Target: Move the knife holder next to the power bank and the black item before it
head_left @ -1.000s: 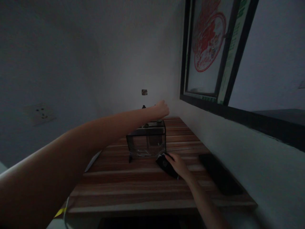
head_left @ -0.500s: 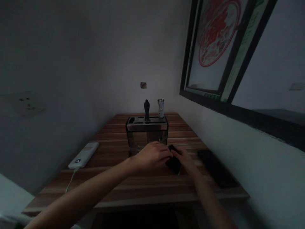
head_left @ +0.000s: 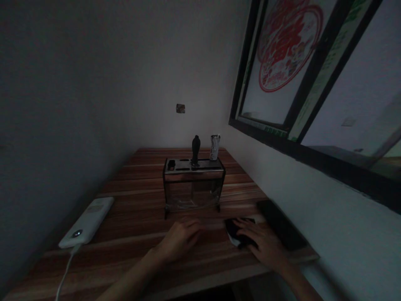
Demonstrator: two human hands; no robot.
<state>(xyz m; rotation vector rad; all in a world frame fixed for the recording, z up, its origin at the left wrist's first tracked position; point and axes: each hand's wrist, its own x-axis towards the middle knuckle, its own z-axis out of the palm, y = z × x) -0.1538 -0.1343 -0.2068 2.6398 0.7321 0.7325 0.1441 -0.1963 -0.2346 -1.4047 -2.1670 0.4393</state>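
My right hand [head_left: 261, 238] lies with its fingers spread over a small dark cloth-like piece [head_left: 233, 230], which has a pale lower edge; I cannot make out its exact kind. To the left, my left hand [head_left: 181, 238] is low over the wooden table, fingers loosely bent and slightly blurred, with nothing visible in it. In front of both hands stands a holder [head_left: 180, 177] with clear sides and a slotted top, like a knife block. A black handle [head_left: 196, 148] and a silvery patterned handle [head_left: 214, 147] rise from its top.
On the left of the wooden table [head_left: 134, 213] lies a white power bank [head_left: 87, 223] with a white cable [head_left: 65, 271]. A flat black object [head_left: 282, 225] lies along the right edge by the wall. A dark-framed window [head_left: 263, 136] with a red decoration is above it.
My hands were together at the dark piece; now they are apart. The left has let go and moved left; the right presses the piece flat on the table. The view has shifted a little.
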